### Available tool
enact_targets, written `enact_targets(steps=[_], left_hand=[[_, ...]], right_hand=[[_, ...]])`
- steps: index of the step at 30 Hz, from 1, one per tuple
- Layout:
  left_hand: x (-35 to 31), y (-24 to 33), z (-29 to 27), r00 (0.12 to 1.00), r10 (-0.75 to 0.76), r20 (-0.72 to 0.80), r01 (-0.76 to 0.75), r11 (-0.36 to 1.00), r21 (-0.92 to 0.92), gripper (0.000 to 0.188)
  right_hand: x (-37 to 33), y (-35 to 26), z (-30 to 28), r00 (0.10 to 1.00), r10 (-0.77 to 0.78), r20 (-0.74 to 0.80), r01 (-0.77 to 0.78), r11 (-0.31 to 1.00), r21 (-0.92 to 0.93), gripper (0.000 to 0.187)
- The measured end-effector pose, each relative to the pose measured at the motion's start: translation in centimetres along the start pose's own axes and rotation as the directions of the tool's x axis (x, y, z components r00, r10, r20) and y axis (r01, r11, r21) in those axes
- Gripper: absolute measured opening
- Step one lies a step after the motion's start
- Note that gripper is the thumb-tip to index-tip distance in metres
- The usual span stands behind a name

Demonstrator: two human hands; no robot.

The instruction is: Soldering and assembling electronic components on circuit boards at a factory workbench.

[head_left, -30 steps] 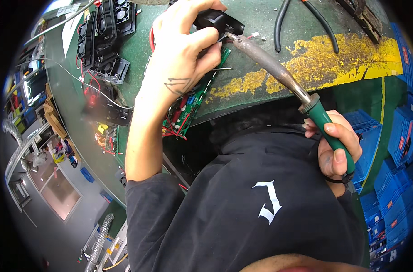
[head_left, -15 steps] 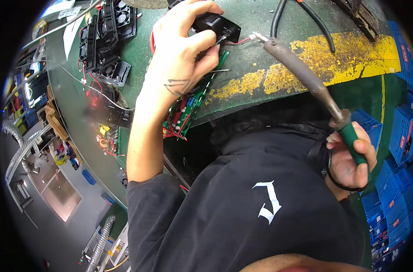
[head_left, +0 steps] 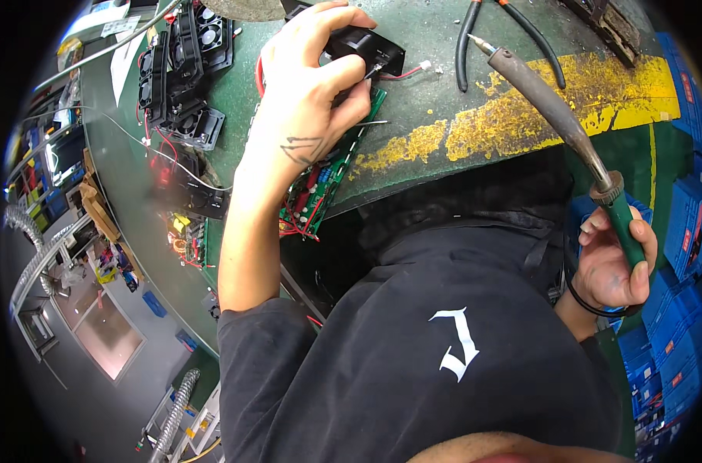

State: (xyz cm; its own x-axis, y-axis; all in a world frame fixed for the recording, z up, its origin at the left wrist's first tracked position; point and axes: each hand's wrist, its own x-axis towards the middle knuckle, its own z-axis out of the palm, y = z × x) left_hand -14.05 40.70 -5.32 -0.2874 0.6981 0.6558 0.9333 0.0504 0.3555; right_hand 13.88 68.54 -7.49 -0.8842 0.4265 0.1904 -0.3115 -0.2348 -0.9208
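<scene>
a green bench (head_left: 424, 35) fills the upper part of the view, its near edge bearing a worn yellow patch (head_left: 536, 100). the person's dark shirt (head_left: 397, 339) takes up the lower middle, with a pale mark on the chest. blue crates (head_left: 679, 285) are stacked on the right, beyond the bench. at the bench's upper left sits a cluster of black fans (head_left: 185, 77), with red wires hanging among them.

the iron (head_left: 551, 108), with a green handle and a bent grey barrel, slants up and left from the right hand (head_left: 613, 262). that hand is closed about the handle, thumb and fingers wrapped on it, out past the bench edge. the tip appears between the two handles of the pliers (head_left: 464, 54), nearer the left one; how high above the bench it is, i cannot tell.

the left hand (head_left: 312, 85) is over the bench, fingers bent and thumb brought in, pinching the black part (head_left: 366, 48). the part is at the upper middle, its flat right end showing clear of the fingers; the rest is hidden by the hand. below that hand and wrist lies a green board (head_left: 332, 181), partly covered, with red wires at its lower end. a short red lead runs from beside the black part to a small white plug (head_left: 426, 66) on the bench, left of the pliers.
</scene>
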Motion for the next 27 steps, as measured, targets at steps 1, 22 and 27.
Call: enact_targets(steps=[1, 22, 27], left_hand=[[0.8, 2.2, -1.8, 0.875, -0.372, 0.310, 0.284, 0.912, 0.295, 0.019], [0.2, 2.4, -2.6, 0.878, -0.369, 0.306, 0.281, 0.913, 0.294, 0.021], [0.3, 1.8, -2.1, 0.879, -0.345, 0.331, 0.253, 0.923, 0.291, 0.017]], right_hand=[[0.0, 0.0, 0.2, 1.000, -0.004, -0.011, 0.004, 1.000, 0.006, 0.057], [-0.5, -0.8, -0.4, 0.997, 0.007, -0.080, -0.003, 0.999, 0.045, 0.059], [-0.4, -0.7, -0.6, 0.997, -0.002, -0.077, 0.007, 0.998, 0.068, 0.059]])
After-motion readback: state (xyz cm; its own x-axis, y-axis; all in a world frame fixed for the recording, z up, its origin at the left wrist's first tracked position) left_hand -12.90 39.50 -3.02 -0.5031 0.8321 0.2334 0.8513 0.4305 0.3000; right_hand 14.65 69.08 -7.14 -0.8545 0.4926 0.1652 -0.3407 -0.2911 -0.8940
